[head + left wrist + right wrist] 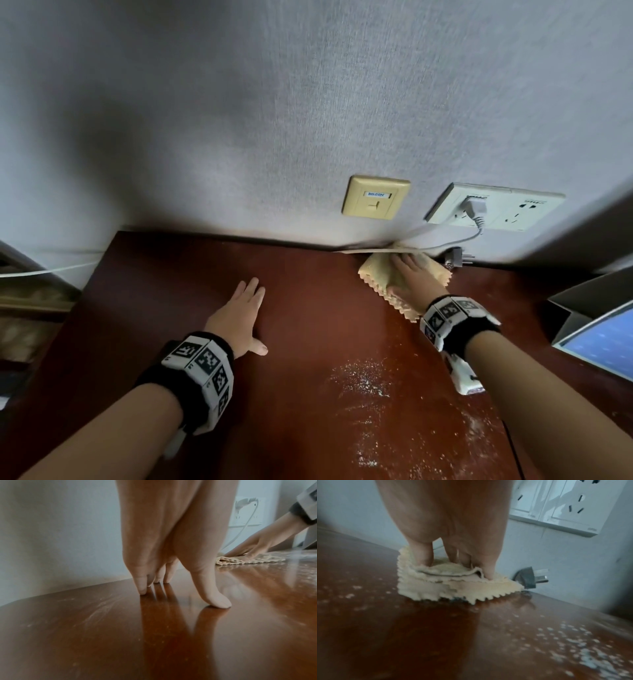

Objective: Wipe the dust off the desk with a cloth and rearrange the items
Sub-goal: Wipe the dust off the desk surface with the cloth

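A folded pale yellow cloth [380,274] [254,560] [450,588] with zigzag edges lies on the dark red-brown desk [308,325] [154,642] [402,635] near the wall. My right hand [411,274] [257,543] [447,520] presses flat on the cloth with straight fingers. My left hand [239,315] [171,547] rests flat on the bare desk to the left, fingers straight, holding nothing. White dust [363,377] [573,642] is scattered on the desk in front of the cloth and to the right.
A loose grey plug [457,258] [530,578] lies against the wall just right of the cloth. A white cable [455,241] runs from the wall socket panel [493,207] [556,507]. A yellowed data socket [375,197] is on the wall. A grey box [589,308] stands at right.
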The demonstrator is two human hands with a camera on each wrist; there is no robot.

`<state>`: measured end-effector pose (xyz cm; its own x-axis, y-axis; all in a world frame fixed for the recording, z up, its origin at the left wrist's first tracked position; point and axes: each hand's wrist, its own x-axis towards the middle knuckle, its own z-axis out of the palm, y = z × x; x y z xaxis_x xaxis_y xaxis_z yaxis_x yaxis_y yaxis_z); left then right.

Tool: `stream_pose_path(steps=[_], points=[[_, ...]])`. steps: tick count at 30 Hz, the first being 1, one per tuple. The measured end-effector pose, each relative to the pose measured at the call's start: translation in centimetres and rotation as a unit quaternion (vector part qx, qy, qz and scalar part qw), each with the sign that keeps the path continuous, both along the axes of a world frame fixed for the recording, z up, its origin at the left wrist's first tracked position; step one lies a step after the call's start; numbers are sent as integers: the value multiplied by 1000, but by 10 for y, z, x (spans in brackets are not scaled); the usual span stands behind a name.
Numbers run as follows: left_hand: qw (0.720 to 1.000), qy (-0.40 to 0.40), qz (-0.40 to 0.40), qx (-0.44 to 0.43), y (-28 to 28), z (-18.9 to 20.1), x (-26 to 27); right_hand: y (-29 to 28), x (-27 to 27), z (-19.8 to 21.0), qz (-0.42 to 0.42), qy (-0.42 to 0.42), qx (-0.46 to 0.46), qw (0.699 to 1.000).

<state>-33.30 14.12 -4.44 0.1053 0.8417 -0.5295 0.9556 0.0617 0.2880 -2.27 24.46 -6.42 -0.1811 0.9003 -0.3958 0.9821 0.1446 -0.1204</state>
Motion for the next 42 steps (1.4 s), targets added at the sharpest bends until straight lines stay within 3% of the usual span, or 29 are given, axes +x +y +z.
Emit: stream_pose_path(steps=[2, 4, 7, 9, 12, 15, 19, 21, 23, 27, 30, 35, 37, 40, 42], points=[[1000, -2, 2, -4, 0, -1, 0, -7, -11, -4, 53, 6, 12, 998], [1000, -3, 2, -4, 0, -1, 0, -32, -20, -4, 166, 16, 46, 985], [1000, -4, 3, -4, 0, -1, -1, -94, -28, -1, 335, 86, 48, 937], [1000, -5, 2, -4, 0, -2, -1, -130, -28, -3, 417, 73, 9, 906], [1000, -2, -1, -3, -2, -3, -1, -120, -21, -3, 382, 77, 12, 921], [1000, 10, -13, -11, -5, 0, 0, -67, -11, 1, 264, 8, 65, 962], [998, 32, -36, -50, -9, 6, 3, -33, -6, 15, 92, -27, 16, 995], [997, 42, -40, -55, -13, 8, 6, -42, -19, 13, 113, -31, 22, 993], [996, 47, -42, -58, -20, 8, 9, -70, -35, 9, 197, -29, 30, 979], [994, 49, -59, -72, -33, 6, 11, -157, -52, 13, 381, 49, 52, 922], [992, 51, -74, -85, -42, 8, 12, -168, -49, 13, 359, 13, 4, 933], [992, 59, -73, -89, -61, 9, 18, -80, -14, 13, 195, -107, 18, 975], [991, 63, -74, -90, -69, 9, 21, -76, -6, 14, 165, -106, 17, 980], [990, 61, -88, -88, -79, 9, 26, -112, -14, 2, 220, -74, 44, 972], [989, 55, -107, -83, -87, 9, 30, -162, -18, -5, 307, -30, 50, 950]])
